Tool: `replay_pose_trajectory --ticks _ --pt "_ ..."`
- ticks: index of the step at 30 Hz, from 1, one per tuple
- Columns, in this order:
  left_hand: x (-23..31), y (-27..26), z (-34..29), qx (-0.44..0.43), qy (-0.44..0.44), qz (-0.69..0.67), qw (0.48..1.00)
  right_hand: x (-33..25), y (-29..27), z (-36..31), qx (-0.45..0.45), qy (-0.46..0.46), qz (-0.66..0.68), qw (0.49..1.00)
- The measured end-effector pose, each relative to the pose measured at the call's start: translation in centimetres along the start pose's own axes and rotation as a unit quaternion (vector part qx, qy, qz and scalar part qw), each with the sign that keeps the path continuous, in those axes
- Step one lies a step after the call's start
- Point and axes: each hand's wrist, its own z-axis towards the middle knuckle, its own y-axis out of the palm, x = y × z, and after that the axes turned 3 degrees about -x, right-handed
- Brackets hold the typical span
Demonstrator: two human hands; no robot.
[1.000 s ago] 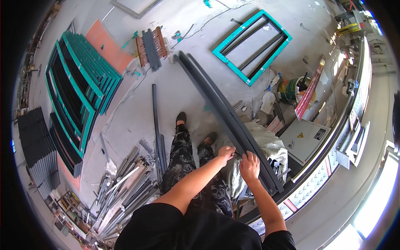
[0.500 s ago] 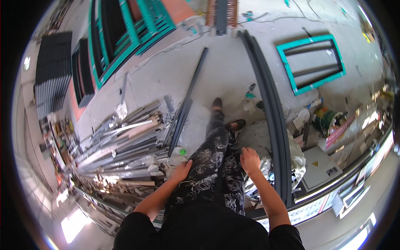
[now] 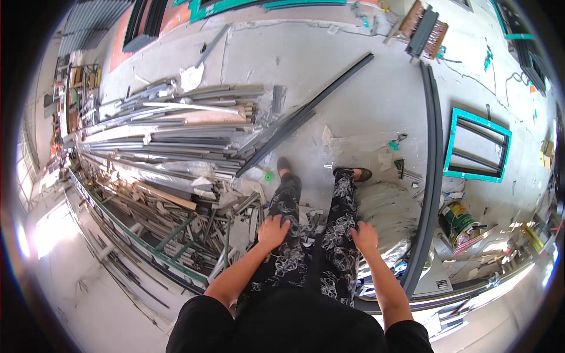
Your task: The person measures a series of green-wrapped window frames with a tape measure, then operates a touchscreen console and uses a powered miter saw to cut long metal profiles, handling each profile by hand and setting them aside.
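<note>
My left hand [image 3: 273, 232] hangs over the left thigh of my patterned trousers [image 3: 286, 203], its thumb apart from loosely bent fingers and nothing in it. Beside the right thigh is my right hand [image 3: 365, 236], also empty, its fingers loosely bent with their tips partly hidden. Both feet, in dark shoes [image 3: 284, 165], stand on the grey floor. Long dark grey metal profiles [image 3: 434, 159] lie to the right of my right hand. Another dark profile [image 3: 306, 113] slants across the floor ahead on the left.
A heap of metal profiles [image 3: 170, 132] covers the left floor, with a green-edged rack of offcuts [image 3: 176, 235] nearer. At right are a teal-taped frame [image 3: 478, 146], a green bucket [image 3: 456, 219] and crumpled plastic sheeting [image 3: 385, 209]. A brown stand [image 3: 435, 38] carries profiles at the far right.
My view has swung left, so the floor things sit further right and more of the heap shows. My feet are further apart. The left hand has come over the thigh; both hands stay empty.
</note>
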Motion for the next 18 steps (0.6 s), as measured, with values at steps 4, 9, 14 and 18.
replay_pose_trajectory --ticks 4,9,14,18 --pt "-10.9 1.8 5.7 0.052 -0.012 -0.149 0.987 -5.2 5.5 1.7 -0.079 0.17 0.113 0.976" --pt "-17.8 1.2 13.7 -0.001 -0.144 -0.285 0.947 -14.9 4.8 4.4 -0.103 0.184 -0.017 0.977" --pt "-26.6 11.1 27.2 0.003 -0.191 -0.369 0.91 -19.9 6.9 10.6 -0.126 0.063 -0.131 0.981" --pt "-27.2 15.5 38.7 -0.015 -0.217 -0.405 0.888 -22.4 7.8 17.6 -0.132 -0.001 -0.2 0.971"
